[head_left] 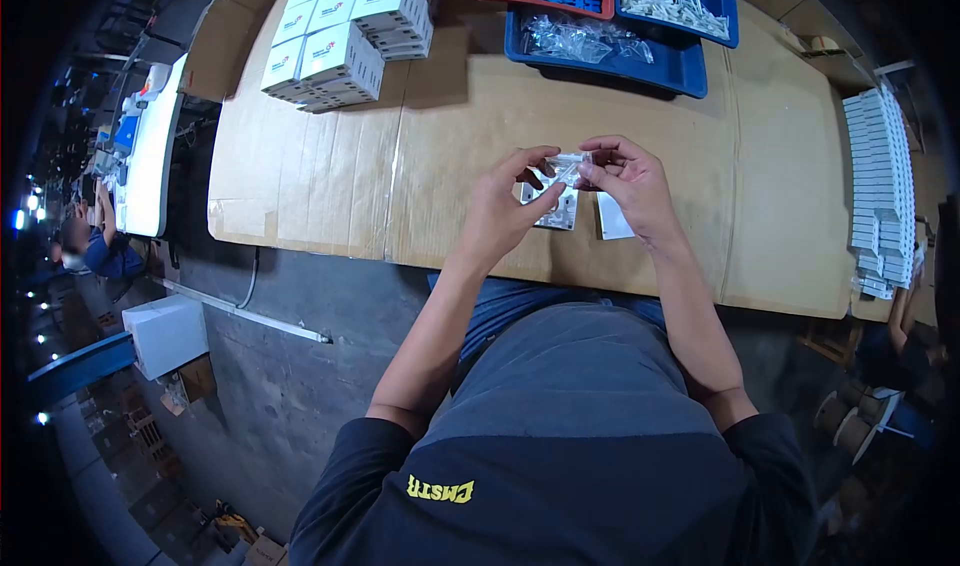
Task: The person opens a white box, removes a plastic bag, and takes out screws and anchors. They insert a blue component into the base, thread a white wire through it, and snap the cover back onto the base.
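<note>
Both hands meet over the cardboard-covered table, close to my body. A small clear plastic packet is between them; its contents are too small to make out. My right hand pinches its right end between thumb and fingers. On the other side, my left hand curls its thumb and fingers about the packet's left end. Directly below lies a white plate-like part with small holes, partly covered by my left hand. A flat white piece rests beside it, under my right wrist.
Stacked white boxes stand at the back left. A red tray of blue parts, a blue tray of white plugs and another blue tray of clear packets sit at the back. White parts are stacked right. Other people work at both sides.
</note>
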A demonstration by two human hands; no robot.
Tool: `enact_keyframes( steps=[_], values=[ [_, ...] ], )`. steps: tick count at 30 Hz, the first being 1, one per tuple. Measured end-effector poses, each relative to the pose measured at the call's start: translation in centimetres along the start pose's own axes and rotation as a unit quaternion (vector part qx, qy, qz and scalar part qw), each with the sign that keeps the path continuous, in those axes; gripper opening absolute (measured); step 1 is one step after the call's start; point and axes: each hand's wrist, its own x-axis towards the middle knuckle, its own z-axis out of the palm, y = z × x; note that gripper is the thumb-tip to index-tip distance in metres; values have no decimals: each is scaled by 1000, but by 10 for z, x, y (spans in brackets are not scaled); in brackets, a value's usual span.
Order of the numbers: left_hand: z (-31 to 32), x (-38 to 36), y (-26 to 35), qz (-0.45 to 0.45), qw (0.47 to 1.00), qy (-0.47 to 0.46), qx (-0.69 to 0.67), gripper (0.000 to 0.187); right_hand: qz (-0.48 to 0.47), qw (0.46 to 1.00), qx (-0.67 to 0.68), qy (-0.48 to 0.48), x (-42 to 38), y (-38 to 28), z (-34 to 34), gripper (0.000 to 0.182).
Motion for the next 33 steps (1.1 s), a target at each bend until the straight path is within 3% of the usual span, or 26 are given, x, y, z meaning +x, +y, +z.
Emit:
enact_keyframes(
  steps=[7, 13, 16, 19, 22, 25, 28, 31, 33],
  values=[
    [-9, 4, -6, -5, 998, 4, 64, 23, -22, 998, -55, -9, 1, 12, 2, 31],
    [-9, 1, -18, 5, 998, 8, 62, 20, -80, 960, -265, 48, -5, 11, 11, 21],
    [-6, -2, -12, -74, 997, 2, 32, 19, -133, 946, -289, 62, -4, 22, 8, 18],
    [-5, -3, -17, -19, 998, -9, 62, 21, -133, 932, -333, 43, -7, 25, 4, 16],
    [-5, -4, -33, 36, 995, -15, 94, 21, -47, 951, -302, 37, -8, 30, 0, 15],
    [-6, -9, -42, -13, 991, -40, 131, 21, 1, 961, -271, 51, -11, 38, 2, 16],
    [-9, -15, -46, -48, 983, -81, 158, 21, 34, 940, -339, 11, -17, 36, 2, 17],
    [-7, -21, -50, -72, 977, -80, 186, 14, 40, 930, -365, 14, -21, 50, 2, 15],
    [-6, -23, -58, -23, 972, -65, 224, 14, -35, 919, -391, 16, -22, 60, 2, 15]
  ],
)
